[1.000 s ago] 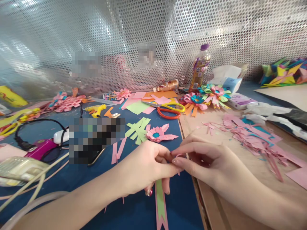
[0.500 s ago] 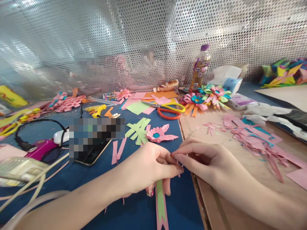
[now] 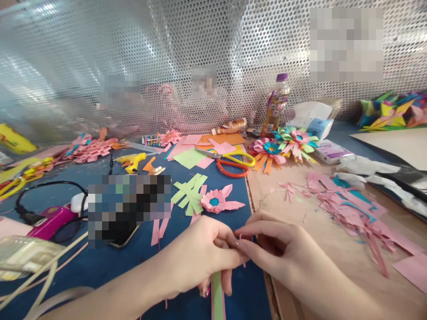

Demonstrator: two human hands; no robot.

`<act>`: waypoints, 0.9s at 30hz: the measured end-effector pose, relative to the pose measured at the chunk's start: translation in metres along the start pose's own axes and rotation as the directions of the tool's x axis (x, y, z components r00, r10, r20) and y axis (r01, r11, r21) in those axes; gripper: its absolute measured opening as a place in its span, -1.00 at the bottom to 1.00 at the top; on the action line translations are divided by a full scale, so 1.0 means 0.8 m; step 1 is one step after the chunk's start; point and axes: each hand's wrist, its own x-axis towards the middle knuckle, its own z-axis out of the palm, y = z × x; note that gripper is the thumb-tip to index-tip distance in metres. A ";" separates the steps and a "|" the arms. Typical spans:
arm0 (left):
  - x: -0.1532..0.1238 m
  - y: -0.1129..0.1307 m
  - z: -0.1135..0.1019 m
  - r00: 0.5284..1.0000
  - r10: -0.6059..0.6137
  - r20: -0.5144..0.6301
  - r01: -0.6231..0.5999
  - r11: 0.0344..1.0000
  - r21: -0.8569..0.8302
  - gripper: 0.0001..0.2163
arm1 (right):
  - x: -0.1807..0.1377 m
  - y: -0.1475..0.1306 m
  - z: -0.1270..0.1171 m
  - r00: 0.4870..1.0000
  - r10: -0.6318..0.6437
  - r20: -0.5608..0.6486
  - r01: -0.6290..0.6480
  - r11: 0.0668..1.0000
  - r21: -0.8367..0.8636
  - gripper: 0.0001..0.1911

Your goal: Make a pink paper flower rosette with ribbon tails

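My left hand and my right hand meet low in the middle of the head view, fingertips pinched together on a small pink paper piece. A green-and-pink paper strip runs down from under my left hand, whose lower fingers curl over it. Just beyond the hands lie a pink paper flower with a blue centre and several green paper strips on the blue mat.
Orange-and-yellow scissors, a yellow glue gun, finished paper flowers, a bottle and pink paper scraps on brown cardboard at right. A phone, cables and a pink device lie at left. Perforated metal wall behind.
The view has tilted so everything sits lower in the frame. Both hands stay pinched together on the small pink piece, with the fingers slightly reworked.
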 end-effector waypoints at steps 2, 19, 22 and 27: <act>0.001 0.000 0.000 1.000 -0.011 -0.002 0.011 1.000 -0.002 -0.82 | 0.001 0.002 0.002 1.000 -0.001 -0.005 0.001 1.000 0.031 -0.81; 0.021 0.019 0.006 0.997 -0.052 0.060 0.056 0.997 -0.052 -0.83 | 0.008 0.018 -0.017 0.998 0.067 0.021 -0.069 0.993 0.091 -0.78; 0.023 0.020 0.010 0.997 -0.055 0.063 0.059 0.997 -0.056 -0.84 | 0.006 0.018 -0.017 0.998 0.064 0.002 -0.064 0.991 0.113 -0.80; 0.018 0.018 0.012 0.997 -0.060 0.041 0.062 0.997 -0.048 -0.77 | 0.004 0.014 -0.016 1.000 0.010 -0.016 -0.008 0.991 0.130 -0.82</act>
